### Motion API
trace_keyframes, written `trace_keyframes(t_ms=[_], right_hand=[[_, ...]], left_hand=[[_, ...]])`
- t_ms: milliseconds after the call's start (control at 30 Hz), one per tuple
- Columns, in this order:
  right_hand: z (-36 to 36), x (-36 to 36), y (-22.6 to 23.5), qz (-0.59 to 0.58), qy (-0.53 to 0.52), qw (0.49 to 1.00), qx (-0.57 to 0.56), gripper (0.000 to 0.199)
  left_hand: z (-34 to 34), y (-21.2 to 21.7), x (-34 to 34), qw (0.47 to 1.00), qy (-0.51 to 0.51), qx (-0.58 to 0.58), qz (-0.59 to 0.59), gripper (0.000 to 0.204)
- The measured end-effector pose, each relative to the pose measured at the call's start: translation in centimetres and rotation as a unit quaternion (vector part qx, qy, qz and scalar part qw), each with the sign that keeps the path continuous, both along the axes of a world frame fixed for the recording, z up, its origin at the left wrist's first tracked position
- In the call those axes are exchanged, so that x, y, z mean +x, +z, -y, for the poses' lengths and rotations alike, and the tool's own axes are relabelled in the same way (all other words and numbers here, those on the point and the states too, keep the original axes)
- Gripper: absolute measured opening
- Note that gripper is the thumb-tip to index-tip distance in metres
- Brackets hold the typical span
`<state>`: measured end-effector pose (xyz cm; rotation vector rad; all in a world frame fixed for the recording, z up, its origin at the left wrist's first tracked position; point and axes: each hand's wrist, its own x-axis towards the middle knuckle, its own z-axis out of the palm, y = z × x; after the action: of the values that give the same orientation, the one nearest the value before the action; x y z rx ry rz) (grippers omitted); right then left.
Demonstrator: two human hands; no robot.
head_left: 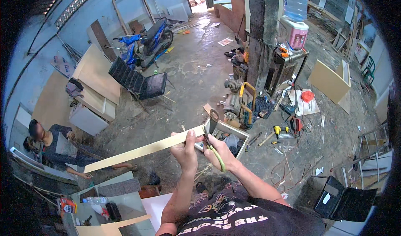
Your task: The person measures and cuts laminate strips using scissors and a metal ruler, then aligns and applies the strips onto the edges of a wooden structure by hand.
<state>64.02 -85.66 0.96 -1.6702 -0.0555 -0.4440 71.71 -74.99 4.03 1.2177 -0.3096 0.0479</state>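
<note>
A long, pale cream strip (pixel 138 152) runs from its far-left end up to my hands in the middle. My left hand (pixel 186 153) is closed round it near the right end, the thumb lying along its face. In my right hand (pixel 221 153) is a pair of scissors (pixel 218 158) with yellow-green handles. Their dark blades meet the right end of the strip; my fingers partly hide them, and I cannot tell how far apart they are.
Beyond my hands stands a tool box (pixel 240 132), with a compressor (pixel 232 106) behind it. A yellow drill (pixel 281 130) and cables lie to the right. At left, a person (pixel 58 146) sits near a black chair (pixel 144 83). Boards (pixel 100 75) lean by the wall.
</note>
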Motion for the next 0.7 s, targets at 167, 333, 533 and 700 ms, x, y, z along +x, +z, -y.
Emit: trace_keyframes(t_ms=[167, 333, 533, 700], right_hand=[[0.0, 0.3, 0.5, 0.015, -0.008, 1.000, 0.015, 0.059], [0.0, 0.8, 0.7, 0.038, -0.062, 0.997, -0.014, 0.049], [-0.4, 0.9, 0.7, 0.007, -0.101, 0.994, -0.031, 0.031], [-0.9, 1.4, -1.0, -0.015, -0.111, 0.994, 0.018, 0.029]], left_hand=[[-0.1, 0.1, -0.2, 0.999, -0.005, 0.050, 0.000, 0.020], [0.0, 0.1, -0.1, 0.999, -0.007, 0.036, 0.005, 0.020], [-0.3, -0.7, 0.1, 0.998, 0.001, 0.055, 0.018, 0.021], [-0.1, -1.5, 0.2, 0.999, 0.021, 0.034, 0.016, 0.027]])
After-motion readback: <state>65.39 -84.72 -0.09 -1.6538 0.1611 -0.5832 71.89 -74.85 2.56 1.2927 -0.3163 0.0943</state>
